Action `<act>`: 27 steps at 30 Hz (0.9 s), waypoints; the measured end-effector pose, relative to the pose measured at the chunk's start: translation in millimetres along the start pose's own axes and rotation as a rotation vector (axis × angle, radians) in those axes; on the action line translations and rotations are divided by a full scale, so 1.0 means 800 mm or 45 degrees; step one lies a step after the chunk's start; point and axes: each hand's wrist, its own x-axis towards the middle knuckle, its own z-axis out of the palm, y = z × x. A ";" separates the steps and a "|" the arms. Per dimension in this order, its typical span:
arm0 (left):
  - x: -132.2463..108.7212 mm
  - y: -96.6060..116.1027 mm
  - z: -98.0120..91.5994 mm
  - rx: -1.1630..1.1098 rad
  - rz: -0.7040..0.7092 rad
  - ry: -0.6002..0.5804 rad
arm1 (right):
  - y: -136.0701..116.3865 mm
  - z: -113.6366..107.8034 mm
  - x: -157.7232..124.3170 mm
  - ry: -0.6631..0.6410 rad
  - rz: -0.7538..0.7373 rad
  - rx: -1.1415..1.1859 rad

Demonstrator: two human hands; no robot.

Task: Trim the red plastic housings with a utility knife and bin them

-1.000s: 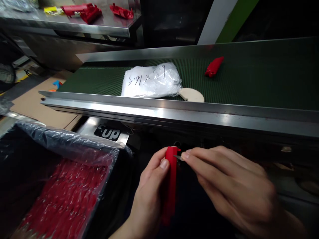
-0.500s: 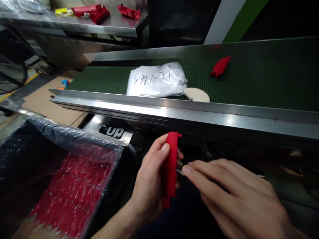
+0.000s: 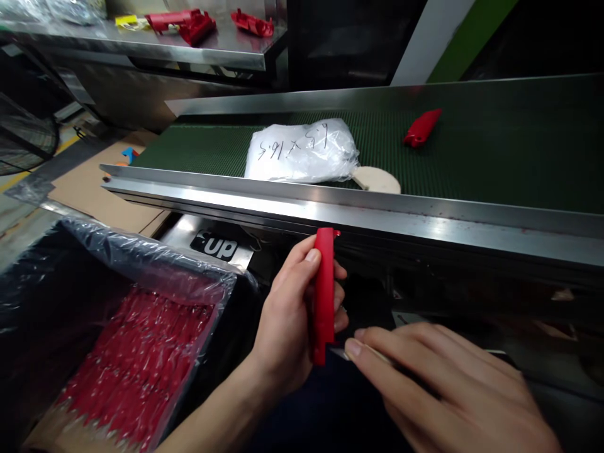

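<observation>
My left hand [image 3: 292, 308] grips a long red plastic part [image 3: 324, 296], held roughly upright in front of the conveyor, thumb on its near face and fingers wrapped behind it. My right hand [image 3: 438, 377] pinches a thin knife [image 3: 340, 353] with a pointed metal blade; most of its handle is hidden by the fingers. The blade tip lies at the lower right edge of the red part; whether it touches, I cannot tell.
A green conveyor belt [image 3: 207, 148] with a metal rail carries a white plastic bag [image 3: 302, 154], a round beige piece [image 3: 381, 181] and another red part [image 3: 423, 128]. At lower left stands a lined bin [image 3: 221, 283] of bagged red parts. More red pieces [image 3: 252, 24] lie on a metal table.
The knife has moved down along the red part's right edge, from about its middle to near its lower end. My left hand has raised and turned the part slightly.
</observation>
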 end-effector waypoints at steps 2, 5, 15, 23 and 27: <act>0.002 0.002 0.001 -0.014 0.017 0.010 | -0.001 -0.005 -0.001 0.054 0.044 0.076; 0.001 0.001 0.000 -0.014 0.016 0.020 | 0.007 -0.014 0.002 0.164 0.111 0.145; -0.033 -0.008 -0.010 0.323 -0.069 -0.059 | 0.035 -0.027 0.032 0.178 0.171 -0.056; -0.040 -0.010 -0.003 0.313 -0.064 0.008 | 0.032 -0.016 0.028 0.178 0.133 -0.029; -0.041 -0.011 -0.004 0.300 -0.092 0.011 | 0.035 -0.014 0.023 0.174 0.138 -0.022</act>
